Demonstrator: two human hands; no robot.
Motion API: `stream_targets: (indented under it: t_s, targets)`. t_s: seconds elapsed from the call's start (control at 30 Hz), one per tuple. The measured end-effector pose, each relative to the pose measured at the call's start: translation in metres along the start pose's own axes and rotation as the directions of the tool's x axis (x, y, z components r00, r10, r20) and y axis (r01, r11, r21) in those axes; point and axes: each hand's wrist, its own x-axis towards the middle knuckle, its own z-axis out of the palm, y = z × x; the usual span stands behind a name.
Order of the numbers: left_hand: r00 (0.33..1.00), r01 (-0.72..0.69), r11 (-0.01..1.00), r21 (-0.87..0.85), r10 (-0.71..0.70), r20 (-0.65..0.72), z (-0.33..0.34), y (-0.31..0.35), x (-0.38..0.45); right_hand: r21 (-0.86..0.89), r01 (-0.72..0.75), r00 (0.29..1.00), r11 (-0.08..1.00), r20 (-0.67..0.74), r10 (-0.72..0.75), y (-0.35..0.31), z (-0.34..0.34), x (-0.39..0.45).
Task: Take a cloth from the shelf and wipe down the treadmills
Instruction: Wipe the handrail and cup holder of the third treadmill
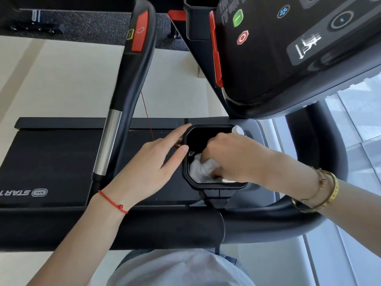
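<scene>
A white cloth (203, 169) is gripped by the right hand (231, 153) inside the treadmill's cup holder (206, 183). The holder's rim is touched by the left hand (156, 162), fingers extended.

The cloth (203, 169) sits inside the cup holder (214, 183), under the right hand (231, 155). The left hand (150, 168) rests on the holder's left rim. The handrail (125, 89) is to the left, and the console (288, 48) is far and right.
</scene>
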Motion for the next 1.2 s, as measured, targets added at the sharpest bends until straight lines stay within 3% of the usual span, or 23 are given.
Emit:
stream_targets:
  t_s: [0.13, 0.2, 0.3, 0.37, 0.7, 0.87, 0.97, 1.07, 1.2]
  targets:
    - [1.0, 0.011, 1.0, -0.001, -0.011, -0.025, 0.002, 0.001, 0.0, 0.182, -0.007, 0.984, 0.983, -0.172, 0.039, 0.006, 0.002, -0.004]
    - [0.999, 0.002, 1.0, -0.004, -0.002, -0.033, 0.002, 0.002, -0.001, 0.152, -0.015, 0.975, 0.988, -0.217, 0.048, 0.003, 0.005, -0.006]
    - [0.998, -0.02, 1.0, 0.015, 0.021, -0.052, 0.002, 0.006, -0.003, -0.073, -0.034, 0.995, 0.997, -0.093, 0.027, -0.004, 0.01, 0.0]
    - [0.998, -0.037, 0.999, 0.009, 0.037, -0.059, 0.002, 0.008, -0.004, -0.133, -0.029, 0.999, 0.991, -0.024, 0.026, -0.006, 0.008, 0.005]
    - [0.998, -0.018, 1.0, 0.017, 0.019, -0.059, -0.001, 0.003, -0.001, -0.053, -0.003, 0.996, 0.999, 0.088, 0.008, 0.0, 0.001, 0.008]
    - [0.998, -0.018, 1.0, 0.019, 0.019, -0.059, 0.0, 0.003, 0.0, 0.107, 0.015, 1.0, 0.994, -0.009, -0.014, 0.003, 0.003, 0.007]
    - [0.998, -0.023, 0.999, 0.037, 0.026, -0.061, 0.0, 0.003, -0.001, -0.001, 0.066, 0.993, 0.998, -0.099, -0.066, 0.004, 0.006, 0.005]
    - [0.998, -0.025, 0.999, 0.04, 0.028, -0.059, 0.0, 0.004, -0.002, -0.109, 0.069, 0.996, 0.992, -0.044, -0.074, 0.004, 0.005, 0.007]
    - [0.999, -0.014, 1.0, 0.019, 0.014, -0.038, 0.001, 0.0, -0.001, -0.184, -0.008, 0.998, 0.983, 0.057, 0.019, -0.003, 0.001, 0.009]
